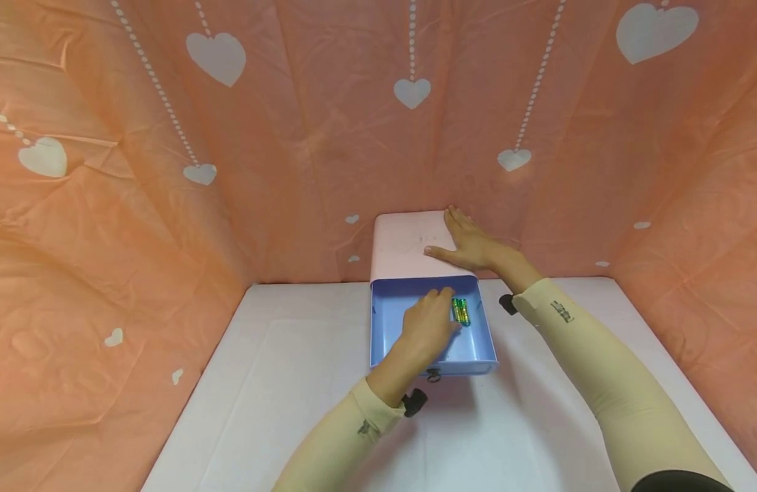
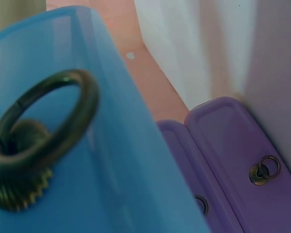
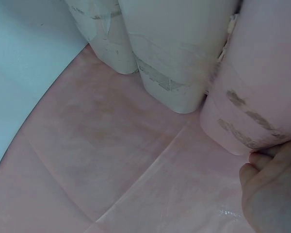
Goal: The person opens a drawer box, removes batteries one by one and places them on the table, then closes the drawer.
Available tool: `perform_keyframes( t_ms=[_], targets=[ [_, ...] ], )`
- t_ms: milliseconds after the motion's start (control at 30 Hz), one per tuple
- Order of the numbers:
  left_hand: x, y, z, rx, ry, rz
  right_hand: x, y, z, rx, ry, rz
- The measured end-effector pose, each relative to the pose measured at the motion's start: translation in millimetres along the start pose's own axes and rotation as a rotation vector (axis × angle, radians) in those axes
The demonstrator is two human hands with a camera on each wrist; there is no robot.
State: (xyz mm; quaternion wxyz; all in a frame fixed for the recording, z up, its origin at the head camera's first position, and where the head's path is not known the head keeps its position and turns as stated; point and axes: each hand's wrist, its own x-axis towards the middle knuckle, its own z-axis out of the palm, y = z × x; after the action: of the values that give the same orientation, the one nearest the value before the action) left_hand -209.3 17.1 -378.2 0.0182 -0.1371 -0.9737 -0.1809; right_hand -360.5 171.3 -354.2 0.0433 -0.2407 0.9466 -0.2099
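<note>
A small box with a pink top (image 1: 403, 246) stands at the back of the white table (image 1: 280, 383). Its blue drawer (image 1: 477, 348) is pulled out toward me. Two green batteries (image 1: 460, 311) lie in the drawer. My left hand (image 1: 429, 326) reaches into the drawer with curled fingers right beside the batteries; whether it pinches them I cannot tell. My right hand (image 1: 471, 242) lies flat on the pink top with straight fingers. The left wrist view shows the blue drawer front (image 2: 116, 160) and its brass ring pull (image 2: 39, 145) close up. Pink top (image 3: 111, 145) fills the right wrist view.
Orange cloth with white hearts (image 1: 139, 171) walls in the table on three sides. Below the blue drawer sit purple drawers (image 2: 228, 145) with a ring pull (image 2: 264, 170). The drawer's ring pull (image 1: 433, 374) hangs at its near face. White table surface spreads left and front.
</note>
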Motion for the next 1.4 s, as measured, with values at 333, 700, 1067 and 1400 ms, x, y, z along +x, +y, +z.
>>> perform_keyframes(
  t_ms=[333,700,1067,1400],
  targets=[
    [4.3,3.1,2.6,0.054,0.005,-0.002,1.8,2.0,1.0,-0.003,0.007,-0.005],
    [5.9,2.1,5.0,0.102,-0.002,0.011,1.4,1.8,0.8,-0.011,0.004,-0.004],
    [6.6,2.0,6.2,0.140,0.020,0.019,1.7,1.5,0.0,0.003,0.002,-0.001],
    [4.3,0.2,2.9,0.146,0.000,0.009,2.0,1.6,0.3,-0.013,0.000,0.002]
  ],
)
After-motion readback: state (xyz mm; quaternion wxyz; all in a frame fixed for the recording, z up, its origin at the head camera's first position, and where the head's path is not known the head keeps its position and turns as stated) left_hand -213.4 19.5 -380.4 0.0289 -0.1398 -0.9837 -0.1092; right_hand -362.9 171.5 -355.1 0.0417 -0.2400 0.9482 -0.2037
